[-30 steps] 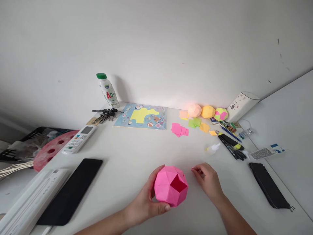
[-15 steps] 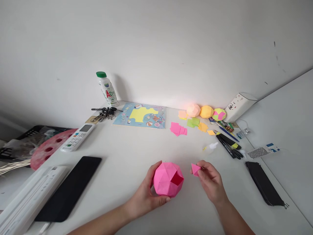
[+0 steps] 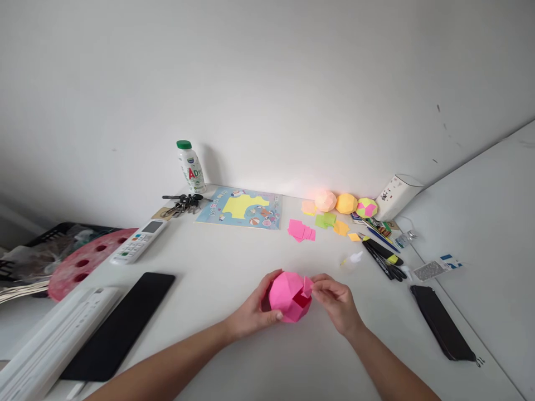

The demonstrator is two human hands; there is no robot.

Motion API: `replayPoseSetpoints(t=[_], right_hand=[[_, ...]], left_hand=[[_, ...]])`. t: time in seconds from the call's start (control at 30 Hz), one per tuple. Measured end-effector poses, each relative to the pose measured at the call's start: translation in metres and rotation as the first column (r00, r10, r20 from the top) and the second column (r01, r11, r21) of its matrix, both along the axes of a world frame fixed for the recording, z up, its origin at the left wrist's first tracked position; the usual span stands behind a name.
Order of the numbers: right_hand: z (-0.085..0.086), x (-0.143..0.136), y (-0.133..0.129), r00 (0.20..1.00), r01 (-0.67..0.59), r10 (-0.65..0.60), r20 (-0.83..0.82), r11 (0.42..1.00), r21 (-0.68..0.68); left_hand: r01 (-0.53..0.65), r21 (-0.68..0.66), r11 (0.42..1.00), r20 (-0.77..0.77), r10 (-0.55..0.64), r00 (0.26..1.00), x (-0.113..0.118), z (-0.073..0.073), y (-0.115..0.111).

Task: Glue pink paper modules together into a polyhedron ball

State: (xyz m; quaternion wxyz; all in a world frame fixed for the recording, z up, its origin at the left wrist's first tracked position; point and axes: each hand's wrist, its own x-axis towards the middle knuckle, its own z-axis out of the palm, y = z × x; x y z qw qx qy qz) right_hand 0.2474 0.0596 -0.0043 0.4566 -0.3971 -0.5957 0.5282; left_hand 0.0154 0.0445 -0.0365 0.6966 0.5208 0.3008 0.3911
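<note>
A faceted pink paper ball (image 3: 285, 295) is cupped from its left side by my left hand (image 3: 256, 307), thumb below and fingers behind. An opening with a darker pink inside faces right on the ball. Between the thumb and fingers of my right hand (image 3: 336, 301) is a small folded pink paper piece (image 3: 307, 286), held at the opening's upper right edge. Whether it touches the ball I cannot tell. Beyond the hands lie pink paper squares (image 3: 300, 230) and a small glue bottle (image 3: 351, 260).
Three finished paper balls (image 3: 346, 204) line the wall. Green paper (image 3: 325, 220), scissors (image 3: 395, 271), pens and a black pouch (image 3: 443, 323) lie at right. On the left are a phone (image 3: 121, 326), a remote (image 3: 139, 241), keys (image 3: 188, 203) and a bottle (image 3: 191, 167).
My right hand has moved left, bringing the folded paper piece up to the ball's opening. My left hand still holds the ball. The view has shifted slightly.
</note>
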Motion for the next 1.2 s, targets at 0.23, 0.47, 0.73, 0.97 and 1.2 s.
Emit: replayPoseSetpoints(t=[0.23, 0.47, 0.73, 0.97, 1.2], right_hand=[[0.026, -0.02, 0.015, 0.984, -0.148, 0.134, 0.121, 0.982, 0.12], [0.045, -0.012, 0.025, 0.954, -0.258, 0.216, 0.206, 0.945, 0.204], [0.047, -0.011, 0.015, 0.902, -0.385, 0.337, 0.272, 0.911, 0.146], [0.049, -0.006, 0.02, 0.922, -0.34, 0.303, 0.242, 0.932, 0.125], [0.056, -0.001, 0.018, 0.947, -0.253, 0.217, 0.236, 0.958, 0.132]], left_hand=[[-0.269, 0.118, 0.956, -0.213, 0.288, 0.934, 0.008, 0.003, 0.004], [-0.183, 0.1, 0.978, -0.204, 0.2, 0.958, 0.003, 0.004, 0.019], [-0.165, 0.088, 0.982, -0.246, 0.182, 0.952, 0.001, 0.0, 0.018], [-0.179, 0.112, 0.977, -0.265, 0.203, 0.943, 0.001, -0.001, 0.016], [-0.293, 0.221, 0.93, -0.283, 0.349, 0.894, -0.003, 0.006, 0.008]])
